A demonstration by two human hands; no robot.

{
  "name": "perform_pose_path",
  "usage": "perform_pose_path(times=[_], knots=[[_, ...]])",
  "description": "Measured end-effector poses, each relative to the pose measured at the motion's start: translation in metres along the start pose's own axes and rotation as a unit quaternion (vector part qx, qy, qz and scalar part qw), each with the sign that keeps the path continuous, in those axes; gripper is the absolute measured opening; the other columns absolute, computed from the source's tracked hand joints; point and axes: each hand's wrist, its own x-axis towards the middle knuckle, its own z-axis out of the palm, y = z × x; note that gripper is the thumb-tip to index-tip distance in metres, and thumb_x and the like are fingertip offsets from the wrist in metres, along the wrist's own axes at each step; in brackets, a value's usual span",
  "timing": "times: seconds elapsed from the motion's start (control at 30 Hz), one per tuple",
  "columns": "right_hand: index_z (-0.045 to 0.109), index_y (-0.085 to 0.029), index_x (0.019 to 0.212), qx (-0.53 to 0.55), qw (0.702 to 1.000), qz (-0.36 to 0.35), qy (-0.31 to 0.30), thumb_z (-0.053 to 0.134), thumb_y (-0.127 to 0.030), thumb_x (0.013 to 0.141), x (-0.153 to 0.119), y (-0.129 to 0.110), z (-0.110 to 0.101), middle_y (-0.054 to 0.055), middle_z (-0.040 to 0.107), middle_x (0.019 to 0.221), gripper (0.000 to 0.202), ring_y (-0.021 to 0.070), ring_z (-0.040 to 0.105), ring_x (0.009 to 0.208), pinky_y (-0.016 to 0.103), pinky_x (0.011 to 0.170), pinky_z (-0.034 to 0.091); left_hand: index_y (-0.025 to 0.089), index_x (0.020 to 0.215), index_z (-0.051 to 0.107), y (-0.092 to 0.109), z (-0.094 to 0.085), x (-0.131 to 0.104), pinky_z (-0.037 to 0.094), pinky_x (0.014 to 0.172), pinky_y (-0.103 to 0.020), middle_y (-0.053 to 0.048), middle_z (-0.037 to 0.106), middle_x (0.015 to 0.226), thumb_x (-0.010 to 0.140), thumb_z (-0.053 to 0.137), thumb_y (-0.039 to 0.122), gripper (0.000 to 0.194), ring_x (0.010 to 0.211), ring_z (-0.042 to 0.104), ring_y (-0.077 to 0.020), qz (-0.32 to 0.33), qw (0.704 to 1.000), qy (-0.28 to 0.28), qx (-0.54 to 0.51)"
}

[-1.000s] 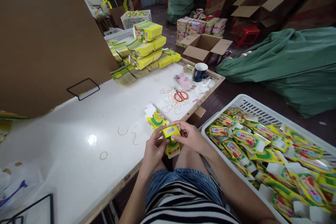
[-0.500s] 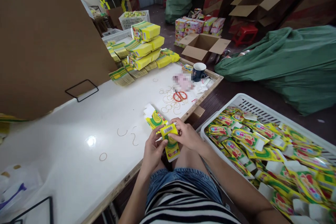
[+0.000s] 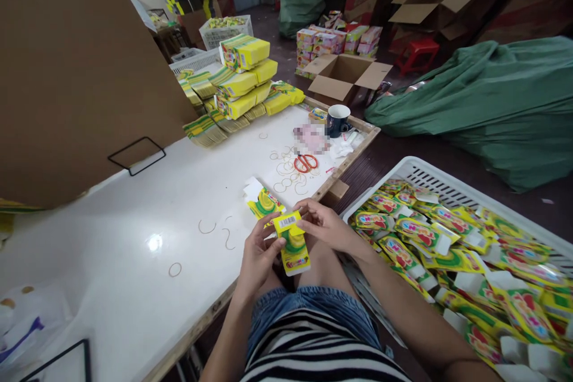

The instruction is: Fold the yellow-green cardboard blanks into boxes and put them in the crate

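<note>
Over my lap, a small yellow-and-green carton (image 3: 294, 243) is held between both hands, its barcode flap facing up at the far end. My left hand (image 3: 260, 246) grips its left edge, thumb on the front. The fingers of my right hand (image 3: 323, 224) close on the top right corner by the barcode flap. Just beyond, another carton (image 3: 265, 202) of the same print lies on the white table (image 3: 188, 197) with its white end flaps open; its near end is partly hidden behind my left hand and the held carton.
At my right stands a white plastic basket (image 3: 408, 162) heaped with similar cartons. Red-handled scissors (image 3: 306, 163), loose rubber bands and a dark mug (image 3: 338, 121) lie toward the table's far right. Stacked flat yellow cartons (image 3: 245, 80) stand at the back; a cardboard panel (image 3: 85, 65) rises at left.
My right thumb has shifted from the carton's front up to its top right corner, uncovering more of the print. The left hand keeps its hold.
</note>
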Motion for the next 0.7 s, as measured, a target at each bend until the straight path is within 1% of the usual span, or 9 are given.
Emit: perform_pose_path(times=[0.2, 0.33, 0.37, 0.43, 0.5, 0.53, 0.6, 0.63, 0.7], knots=[[0.057, -0.021, 0.092, 0.064, 0.996, -0.001, 0.064, 0.063, -0.043, 0.083, -0.006, 0.009, 0.007, 0.001, 0.062, 0.08, 0.024, 0.0168, 0.061, 0.076, 0.028, 0.067, 0.049, 0.022, 0.116, 0.056, 0.0, 0.022, 0.0, 0.057, 0.072, -0.03, -0.01, 0.071, 0.111, 0.075, 0.076, 0.03, 0.047, 0.082, 0.071, -0.0207, 0.008, 1.0, -0.017, -0.016], [0.06, -0.022, 0.093, -0.073, 0.986, 0.004, 0.15, 0.059, -0.043, 0.086, -0.037, -0.01, -0.034, 0.005, 0.066, 0.089, 0.022, 0.0209, 0.063, 0.078, 0.034, 0.07, 0.05, 0.024, 0.125, 0.053, -0.008, 0.024, 0.007, 0.056, 0.081, -0.035, -0.011, 0.066, 0.12, 0.083, 0.067, 0.032, 0.045, 0.094, 0.069, -0.0225, 0.041, 0.997, -0.009, 0.062], [0.061, -0.023, 0.093, -0.165, 0.958, -0.005, 0.236, 0.056, -0.043, 0.087, -0.049, -0.016, -0.052, 0.006, 0.066, 0.089, 0.022, 0.0218, 0.061, 0.077, 0.037, 0.072, 0.049, 0.024, 0.127, 0.052, -0.011, 0.018, 0.01, 0.055, 0.087, -0.039, -0.011, 0.064, 0.123, 0.084, 0.065, 0.031, 0.046, 0.1, 0.067, -0.0237, 0.056, 0.993, 0.014, 0.107], [0.063, -0.022, 0.09, -0.383, 0.848, -0.017, 0.365, 0.054, -0.048, 0.086, -0.071, -0.026, -0.089, 0.011, 0.065, 0.092, 0.028, 0.0295, 0.058, 0.09, 0.046, 0.085, 0.043, 0.023, 0.127, 0.054, -0.019, 0.001, 0.016, 0.048, 0.099, -0.047, -0.012, 0.061, 0.127, 0.083, 0.064, 0.028, 0.045, 0.114, 0.061, -0.0269, 0.09, 0.969, 0.083, 0.214], [0.065, -0.017, 0.093, -0.505, 0.75, -0.005, 0.427, 0.052, -0.053, 0.087, -0.081, -0.027, -0.11, 0.017, 0.063, 0.092, 0.038, 0.0361, 0.055, 0.096, 0.052, 0.086, 0.039, 0.021, 0.117, 0.062, -0.03, -0.017, 0.022, 0.037, 0.109, -0.054, -0.012, 0.061, 0.128, 0.081, 0.064, 0.025, 0.036, 0.125, 0.052, -0.0306, 0.122, 0.929, 0.151, 0.316], [0.065, -0.017, 0.094, -0.518, 0.744, -0.015, 0.423, 0.051, -0.053, 0.087, -0.079, -0.023, -0.111, 0.017, 0.063, 0.092, 0.039, 0.0361, 0.055, 0.096, 0.052, 0.086, 0.039, 0.02, 0.113, 0.065, -0.036, -0.024, 0.024, 0.035, 0.11, -0.055, -0.013, 0.061, 0.128, 0.081, 0.063, 0.024, 0.032, 0.127, 0.05, -0.032, 0.128, 0.914, 0.164, 0.348], [0.065, -0.019, 0.097, -0.465, 0.81, -0.057, 0.354, 0.054, -0.048, 0.088, -0.059, -0.01, -0.095, 0.013, 0.066, 0.094, 0.032, 0.0312, 0.058, 0.092, 0.047, 0.084, 0.042, 0.019, 0.108, 0.067, -0.048, -0.032, 0.027, 0.035, 0.11, -0.056, -0.014, 0.06, 0.13, 0.081, 0.062, 0.023, 0.028, 0.128, 0.05, -0.0331, 0.126, 0.9, 0.158, 0.386], [0.066, -0.021, 0.096, -0.422, 0.853, -0.063, 0.3, 0.057, -0.043, 0.087, -0.042, -0.001, -0.078, 0.011, 0.067, 0.095, 0.026, 0.0285, 0.059, 0.092, 0.044, 0.085, 0.042, 0.019, 0.108, 0.068, -0.052, -0.033, 0.027, 0.036, 0.11, -0.055, -0.014, 0.06, 0.131, 0.081, 0.062, 0.022, 0.027, 0.128, 0.05, -0.0329, 0.123, 0.898, 0.148, 0.395], [0.067, -0.021, 0.09, -0.368, 0.902, -0.038, 0.221, 0.061, -0.034, 0.086, -0.003, 0.017, -0.038, 0.009, 0.068, 0.092, 0.015, 0.026, 0.06, 0.091, 0.04, 0.085, 0.043, 0.02, 0.11, 0.067, -0.058, -0.033, 0.027, 0.037, 0.11, -0.054, -0.013, 0.059, 0.133, 0.081, 0.06, 0.02, 0.029, 0.129, 0.05, -0.0318, 0.116, 0.897, 0.131, 0.406]])
